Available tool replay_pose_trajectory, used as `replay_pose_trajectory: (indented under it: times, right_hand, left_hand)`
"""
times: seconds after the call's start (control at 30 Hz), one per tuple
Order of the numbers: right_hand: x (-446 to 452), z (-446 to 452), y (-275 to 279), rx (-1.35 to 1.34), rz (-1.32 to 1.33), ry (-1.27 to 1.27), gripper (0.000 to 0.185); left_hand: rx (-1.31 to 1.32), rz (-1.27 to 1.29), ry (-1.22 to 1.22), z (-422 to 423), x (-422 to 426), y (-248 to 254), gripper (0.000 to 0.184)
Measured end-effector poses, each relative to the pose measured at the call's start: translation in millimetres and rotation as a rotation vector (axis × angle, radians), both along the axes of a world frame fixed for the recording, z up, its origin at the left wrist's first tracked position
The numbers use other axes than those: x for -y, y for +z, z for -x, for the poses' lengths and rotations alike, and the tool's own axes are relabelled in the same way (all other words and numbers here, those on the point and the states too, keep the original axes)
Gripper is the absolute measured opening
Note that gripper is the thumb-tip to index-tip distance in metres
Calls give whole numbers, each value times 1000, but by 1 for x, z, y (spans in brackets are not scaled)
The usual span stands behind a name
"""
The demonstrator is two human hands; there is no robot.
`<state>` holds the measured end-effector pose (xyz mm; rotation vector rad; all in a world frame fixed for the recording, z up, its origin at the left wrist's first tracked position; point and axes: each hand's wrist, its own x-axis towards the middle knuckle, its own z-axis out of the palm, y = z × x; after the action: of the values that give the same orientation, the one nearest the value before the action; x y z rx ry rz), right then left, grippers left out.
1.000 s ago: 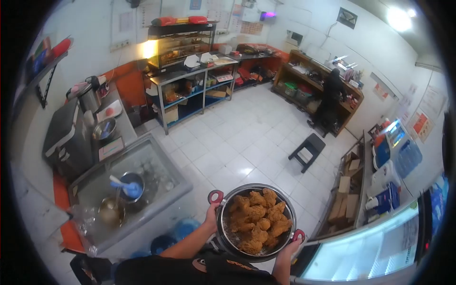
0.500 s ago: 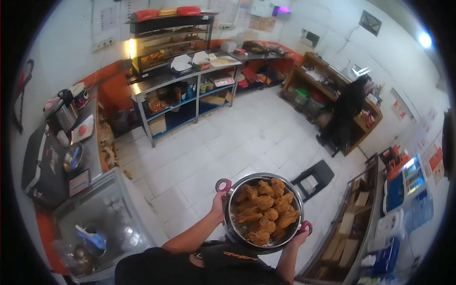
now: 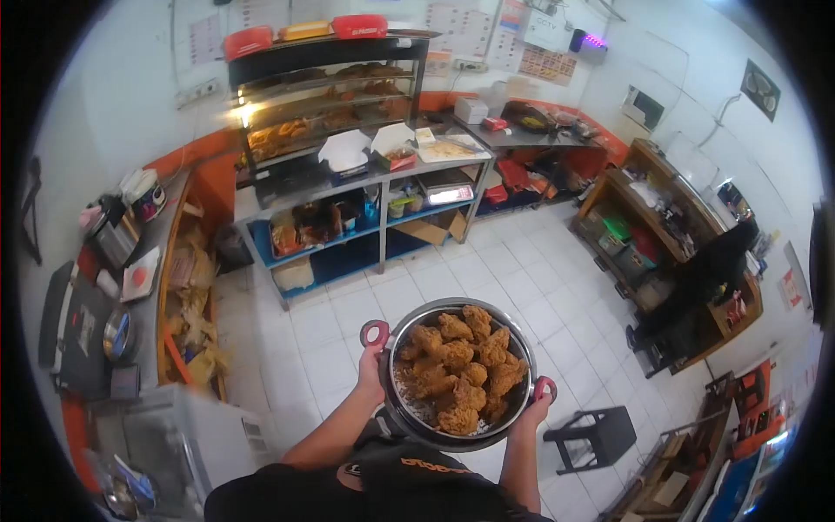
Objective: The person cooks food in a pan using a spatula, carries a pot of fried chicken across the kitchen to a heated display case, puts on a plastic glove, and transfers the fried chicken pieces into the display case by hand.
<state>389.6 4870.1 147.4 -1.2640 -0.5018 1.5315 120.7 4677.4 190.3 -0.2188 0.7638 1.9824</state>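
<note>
A round metal pot (image 3: 526,335) with red-ringed side handles is held in front of my body. Pieces of fried chicken (image 3: 457,355) fill it, with a perforated metal surface showing beneath them at the left. My left hand (image 3: 370,376) is closed around the handle on the left side. On the opposite handle, lower right, my right hand (image 3: 531,412) is closed too. The pot hangs in the air over the tiled floor, tilted slightly in view.
Ahead stands a steel counter (image 3: 335,193) with a lit display cabinet (image 3: 326,104) and opened white boxes (image 3: 344,152). A black stool (image 3: 600,435) is on the floor at right. A person in black (image 3: 700,283) leans at the wooden shelf (image 3: 622,196). A glass-topped freezer (image 3: 165,435) is at lower left.
The counter and display cabinet appear larger and closer as I move forward. The stool and shelf have shifted in view. Both hands keep hold of the pot.
</note>
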Motion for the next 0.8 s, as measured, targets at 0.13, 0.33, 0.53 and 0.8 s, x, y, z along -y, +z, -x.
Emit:
replay_pose_trajectory:
  times: [0.13, 0.33, 0.53, 0.8]
  right_hand:
    - [-128, 117, -38, -84, 63, 33, 31]
    - [-312, 291, -17, -32, -88, 31, 39]
    - [-539, 453, -25, 128, 16, 197, 42]
    - [-837, 693, -54, 119, -45, 464, 39]
  left_hand:
    - [-10, 2, 49, 127, -113, -44, 37]
    - [-9, -32, 67, 272, -281, -1, 38]
    - [-115, -57, 224, 410, -469, -4, 40]
    - [-171, 4, 470, 575, -705, -74, 50]
